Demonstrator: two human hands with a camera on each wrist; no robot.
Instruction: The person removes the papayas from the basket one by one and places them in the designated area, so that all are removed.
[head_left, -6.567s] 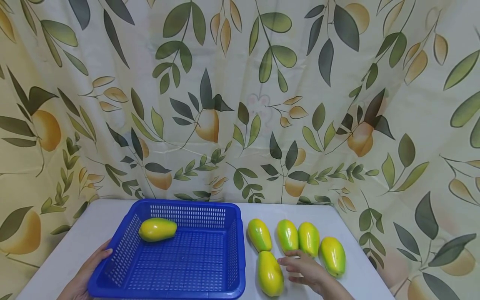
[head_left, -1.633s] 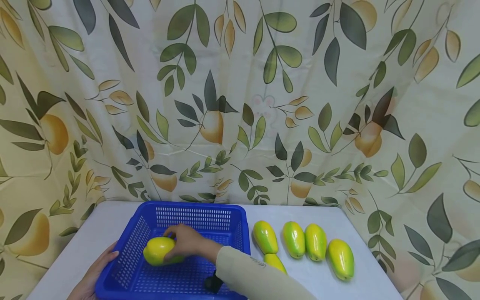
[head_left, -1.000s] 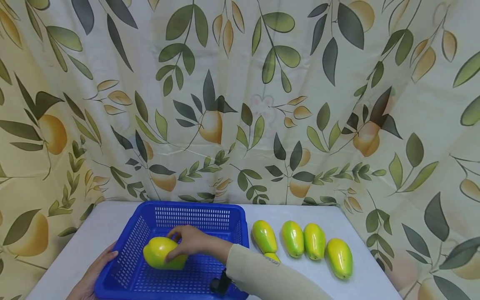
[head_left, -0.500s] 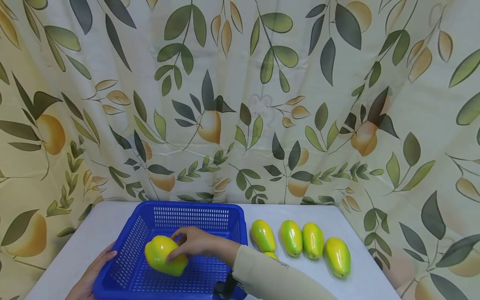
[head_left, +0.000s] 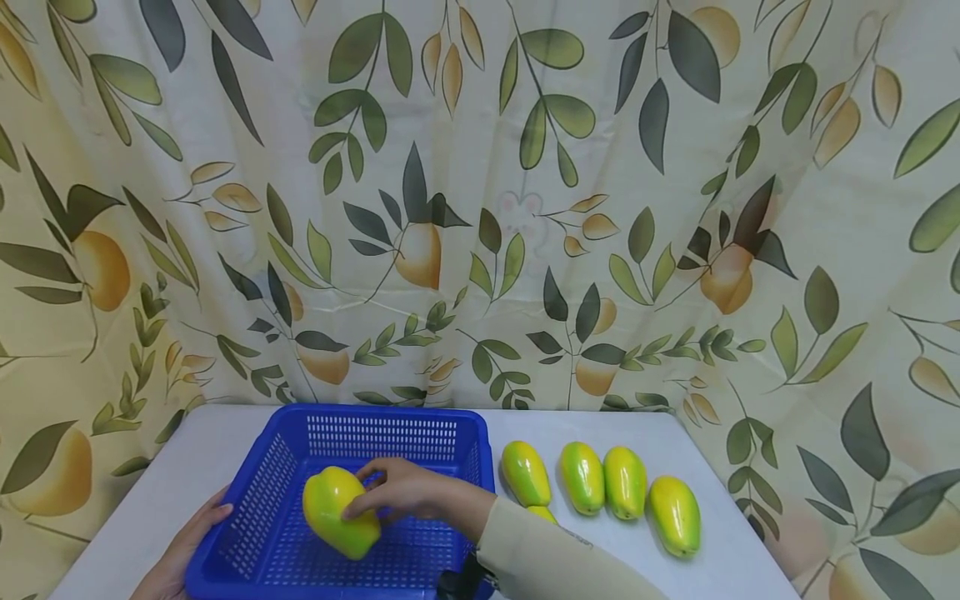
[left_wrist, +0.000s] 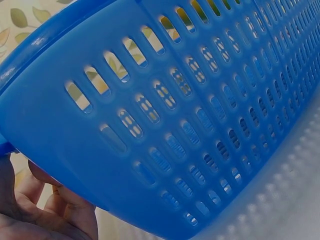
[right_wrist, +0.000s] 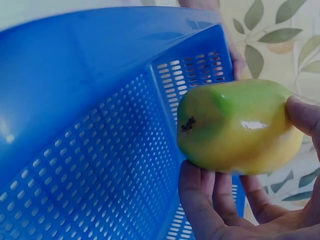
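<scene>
A yellow-green papaya (head_left: 330, 508) is tilted over the basket's floor, pinched by my right hand (head_left: 408, 487) with the thumb on its near side. In the right wrist view the papaya (right_wrist: 235, 127) shows a dark stem scar at one end, and the fingers (right_wrist: 200, 200) curl beneath it. My left hand (head_left: 180, 550) grips the left rim of the blue plastic basket (head_left: 393, 412). The left wrist view has that hand's curled fingers (left_wrist: 70, 212) at the basket's edge, beside its slotted wall (left_wrist: 150, 120).
Right of the basket, several more papayas (head_left: 582, 477) lie on the white table (head_left: 517, 421). One near papaya (head_left: 542, 512) is mostly hidden by my right sleeve (head_left: 555, 554). A leaf-and-fruit patterned curtain (head_left: 480, 208) hangs behind the table.
Earlier my right hand was by the papayas on the table, then gripped the one in the basket. Since then that papaya has tilted and shifted right. The left hand stays at the rim.
</scene>
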